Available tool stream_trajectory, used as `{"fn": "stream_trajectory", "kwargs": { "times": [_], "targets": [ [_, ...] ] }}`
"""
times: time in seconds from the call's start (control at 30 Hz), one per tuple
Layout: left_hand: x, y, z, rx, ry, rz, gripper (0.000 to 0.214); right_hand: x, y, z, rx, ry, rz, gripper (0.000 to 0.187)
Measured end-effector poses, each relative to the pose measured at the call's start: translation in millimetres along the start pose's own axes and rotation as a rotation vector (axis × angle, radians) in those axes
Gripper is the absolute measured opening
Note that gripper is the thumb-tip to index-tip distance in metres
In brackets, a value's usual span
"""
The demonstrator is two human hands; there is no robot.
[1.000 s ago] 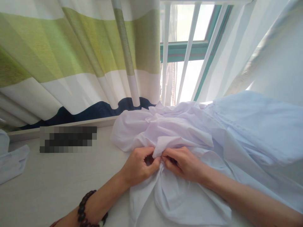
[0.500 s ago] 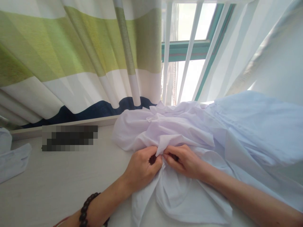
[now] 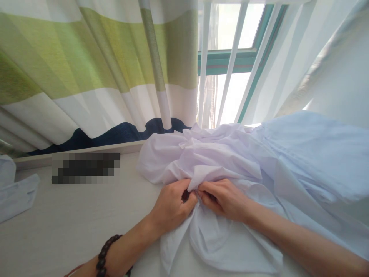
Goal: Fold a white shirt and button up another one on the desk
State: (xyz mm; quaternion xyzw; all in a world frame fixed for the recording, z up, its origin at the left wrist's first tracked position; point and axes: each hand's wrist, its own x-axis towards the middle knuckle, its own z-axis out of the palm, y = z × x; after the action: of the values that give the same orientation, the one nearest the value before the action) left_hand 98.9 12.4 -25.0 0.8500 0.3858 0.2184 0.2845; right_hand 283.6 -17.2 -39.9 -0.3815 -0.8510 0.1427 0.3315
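A white garment (image 3: 227, 150), thin and crumpled, lies spread over the pale surface in the middle and right of the head view. My left hand (image 3: 174, 206) pinches it between thumb and forefinger, beneath a pointed, collar-like flap (image 3: 209, 173). Close beside it, my right hand (image 3: 227, 200) also pinches the cloth with curled fingers. The fingertips of both hands almost meet. Whatever small part lies between them is hidden. Below the hands, loose folds of the garment hang down over the surface.
A pale table (image 3: 86, 207) with a raised back edge extends left. On it are a dark pixelated object (image 3: 86, 167) and a piece of white cloth (image 3: 17, 196). Behind hang green-and-white curtains (image 3: 115, 57), next to white window bars (image 3: 230, 69).
My right hand has shifted slightly left and its fingers have closed nearer to my left fingertips. My left hand and the garment have hardly moved.
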Motion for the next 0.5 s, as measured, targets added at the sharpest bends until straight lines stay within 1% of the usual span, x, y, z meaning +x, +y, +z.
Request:
{"fn": "stream_trajectory", "kwargs": {
  "times": [0.07, 0.17, 0.3, 0.37, 0.43, 0.5],
  "targets": [
    [0.5, -0.2, 0.1, -0.015, 0.004, 0.005, 0.017, 0.7, -0.3, -0.2, 0.058, -0.002, 0.045, 0.016],
    [2.5, -1.7, -1.9, -0.074, -0.016, 0.025, 0.018, 2.7, -0.2, -2.6, 0.24, -0.007, 0.184, 0.017],
    [5.9, -6.3, -6.2, -0.169, -0.078, 0.057, 0.021, 7.1, 1.1, -9.8, 0.561, -0.135, 0.392, 0.025],
    [6.9, -8.6, -8.0, -0.205, -0.098, 0.069, 0.021, 8.9, 1.8, -13.1, 0.663, -0.187, 0.437, 0.025],
    [7.2, -10.6, -9.0, -0.226, -0.108, 0.072, 0.022, 10.1, 2.1, -15.2, 0.717, -0.199, 0.449, 0.025],
    [6.9, -12.2, -8.8, -0.226, -0.113, 0.067, 0.024, 10.4, 2.0, -16.0, 0.725, -0.195, 0.45, 0.027]
  ]
}}
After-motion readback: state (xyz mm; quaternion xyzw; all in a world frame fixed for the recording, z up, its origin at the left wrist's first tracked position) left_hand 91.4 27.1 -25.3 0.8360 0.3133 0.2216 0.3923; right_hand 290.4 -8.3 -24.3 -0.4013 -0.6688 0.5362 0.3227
